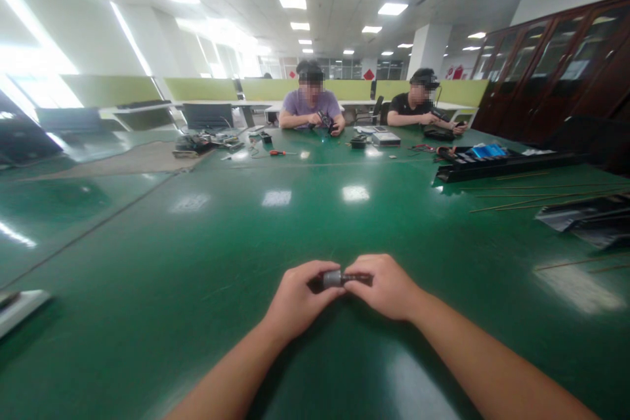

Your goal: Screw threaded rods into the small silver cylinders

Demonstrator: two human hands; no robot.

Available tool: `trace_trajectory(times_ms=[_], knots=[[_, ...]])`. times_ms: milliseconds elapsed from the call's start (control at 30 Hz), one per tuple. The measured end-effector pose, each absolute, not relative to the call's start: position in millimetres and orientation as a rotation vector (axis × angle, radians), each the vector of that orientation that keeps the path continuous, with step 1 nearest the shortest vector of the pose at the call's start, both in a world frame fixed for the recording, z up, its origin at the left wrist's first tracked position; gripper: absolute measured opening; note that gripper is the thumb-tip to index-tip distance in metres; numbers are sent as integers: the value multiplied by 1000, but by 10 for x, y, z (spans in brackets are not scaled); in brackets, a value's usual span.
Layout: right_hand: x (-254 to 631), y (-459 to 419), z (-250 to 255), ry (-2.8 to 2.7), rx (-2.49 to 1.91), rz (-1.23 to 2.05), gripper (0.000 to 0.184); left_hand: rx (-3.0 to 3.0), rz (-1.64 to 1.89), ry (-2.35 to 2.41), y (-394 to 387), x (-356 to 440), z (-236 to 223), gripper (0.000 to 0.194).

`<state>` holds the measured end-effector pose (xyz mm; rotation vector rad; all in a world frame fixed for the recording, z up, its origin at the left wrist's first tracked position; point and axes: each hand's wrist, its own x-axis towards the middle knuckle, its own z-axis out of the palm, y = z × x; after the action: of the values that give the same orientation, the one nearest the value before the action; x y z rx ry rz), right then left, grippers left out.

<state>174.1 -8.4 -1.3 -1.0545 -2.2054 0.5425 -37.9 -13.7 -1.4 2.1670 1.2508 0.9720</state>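
Near the front of the green table (236,223), my left hand (298,292) is closed round a small grey metal cylinder (332,278), thumb below and fingers above. A narrow dark rod-like part (363,279) lies in line with the cylinder, pinched between the thumb and fingers of my right hand (388,285). The fingertips of both hands nearly meet where the two parts come together. Whether the parts are joined cannot be made out, and their outer ends are partly hidden by my hands.
Across the table sit two people (311,102) (416,105) handling dark devices. A red screwdriver (278,153) and electronic parts (211,140) lie at the far side. Black channel pieces (502,167) and thin rods (541,200) lie on the right; a white-edged object (24,312) is at left.
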Motion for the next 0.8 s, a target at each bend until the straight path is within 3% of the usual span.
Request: trace_trajectory(times_ms=[800], knots=[[1754,-72,-17,-2208,-1095,511,11,2139,1023,1285,-139,-365,-12,26]])
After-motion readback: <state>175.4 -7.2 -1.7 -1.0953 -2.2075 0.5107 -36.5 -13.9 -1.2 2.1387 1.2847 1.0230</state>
